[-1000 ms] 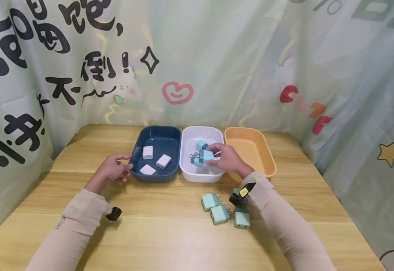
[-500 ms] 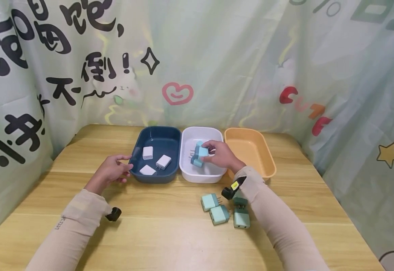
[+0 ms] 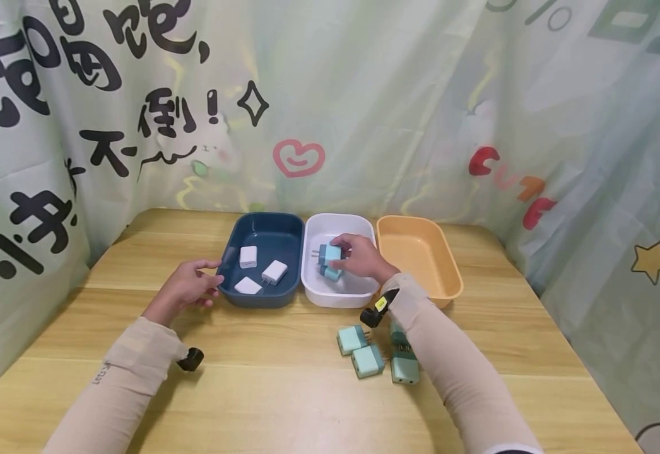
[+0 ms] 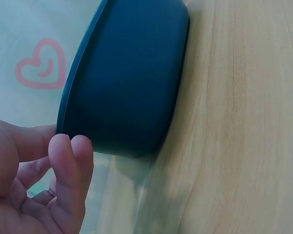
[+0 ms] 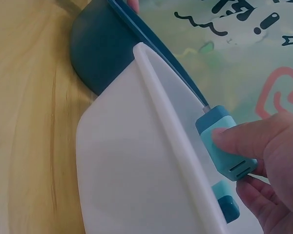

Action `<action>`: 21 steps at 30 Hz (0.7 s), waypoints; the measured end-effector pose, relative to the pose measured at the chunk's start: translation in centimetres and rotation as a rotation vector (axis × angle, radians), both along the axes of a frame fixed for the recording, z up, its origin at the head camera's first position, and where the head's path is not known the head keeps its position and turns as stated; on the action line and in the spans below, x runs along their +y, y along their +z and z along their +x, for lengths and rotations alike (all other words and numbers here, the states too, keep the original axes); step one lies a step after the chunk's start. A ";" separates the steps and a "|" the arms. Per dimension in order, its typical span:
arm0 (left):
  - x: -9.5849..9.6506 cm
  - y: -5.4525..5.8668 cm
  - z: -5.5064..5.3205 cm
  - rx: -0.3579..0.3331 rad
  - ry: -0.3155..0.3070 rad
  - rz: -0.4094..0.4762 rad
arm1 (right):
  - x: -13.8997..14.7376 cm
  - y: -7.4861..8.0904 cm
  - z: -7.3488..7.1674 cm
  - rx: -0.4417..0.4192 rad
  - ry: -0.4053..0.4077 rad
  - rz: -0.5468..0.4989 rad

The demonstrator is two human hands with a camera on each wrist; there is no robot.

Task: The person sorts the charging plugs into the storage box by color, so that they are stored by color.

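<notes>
My right hand (image 3: 360, 256) pinches a light blue two-tone charger plug (image 3: 327, 255) between thumb and fingers over the white bin (image 3: 338, 297). Its metal prongs point left, and in the right wrist view the plug (image 5: 223, 141) shows slots at its near end. Beneath it, another blue charger plug (image 3: 330, 273) lies in the bin, partly covered. At the left side, my left hand (image 3: 188, 284) grips the rim of the navy blue bin (image 3: 259, 299) with thumb and finger, as the left wrist view shows. Several white charger plugs (image 3: 274, 272) lie in the navy bin.
An orange bin (image 3: 453, 277) stands to the right of the white one, all three side by side. In front of them several blue-green charger plugs (image 3: 368, 361) lie on the wooden table (image 3: 262, 391), one partly under the right sleeve. A printed curtain (image 3: 375, 113) hangs behind.
My right hand has moved left within the white bin, carrying the charger plug, and now covers more of the plugs there. The left hand has stayed at the navy bin's rim.
</notes>
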State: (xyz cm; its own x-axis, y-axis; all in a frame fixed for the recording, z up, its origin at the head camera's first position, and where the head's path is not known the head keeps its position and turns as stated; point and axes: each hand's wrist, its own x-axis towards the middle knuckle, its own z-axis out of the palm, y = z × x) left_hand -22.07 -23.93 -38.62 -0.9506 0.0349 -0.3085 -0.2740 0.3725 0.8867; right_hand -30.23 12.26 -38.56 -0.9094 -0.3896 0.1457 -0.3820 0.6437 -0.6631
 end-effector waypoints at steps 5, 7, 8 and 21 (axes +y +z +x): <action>0.0 0.1 0.0 -0.004 0.008 -0.007 | -0.5 0.0 -0.4 -0.014 -0.014 0.030; 0.0 0.1 0.0 -0.004 0.008 -0.008 | -0.7 0.0 -0.6 -0.025 -0.025 0.040; 0.0 0.0 0.0 -0.004 0.008 -0.007 | -0.8 0.0 -0.6 -0.030 -0.031 0.042; -0.1 -0.2 -0.1 0.002 0.008 -0.005 | -1.2 -0.2 -1.3 -0.030 -0.041 0.046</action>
State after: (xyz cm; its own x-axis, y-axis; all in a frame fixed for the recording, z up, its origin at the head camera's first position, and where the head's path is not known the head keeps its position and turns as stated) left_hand -22.20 -24.01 -38.79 -0.9515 0.0259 -0.3065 -0.2750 0.3744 0.8855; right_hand -31.57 11.08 -38.71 -0.9285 -0.3575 0.1009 -0.3350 0.6886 -0.6432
